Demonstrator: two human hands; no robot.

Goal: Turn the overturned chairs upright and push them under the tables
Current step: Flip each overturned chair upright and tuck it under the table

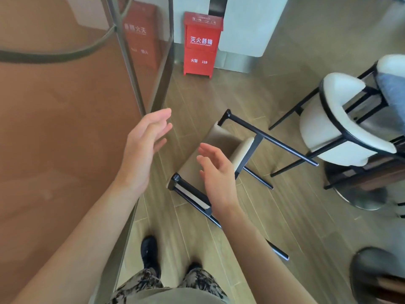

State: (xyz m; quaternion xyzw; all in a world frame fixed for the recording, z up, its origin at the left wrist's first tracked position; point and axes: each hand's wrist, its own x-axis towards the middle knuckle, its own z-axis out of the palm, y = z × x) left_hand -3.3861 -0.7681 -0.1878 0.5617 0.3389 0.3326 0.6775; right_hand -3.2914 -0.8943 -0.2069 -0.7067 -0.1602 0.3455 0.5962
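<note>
Two hands empty, fingers loose | left hand (145,141), right hand (215,170) above overturned chair (210,148) on floor (252,216), no contact | your right grip is nearer | chair long axis: near-left to far-right | legs point right | grab backrest.

A red fire extinguisher box (202,44) with white lettering stands on the wood-plank floor (245,216) against the pale far wall (247,25), beside a dark vertical strip in it. Left of the box rises an orange-brown glass partition (54,128) in a metal frame, its panel reflecting the box. Two dark shoes (149,253) and patterned trouser legs (197,281) show at the bottom edge of the floor.
</note>
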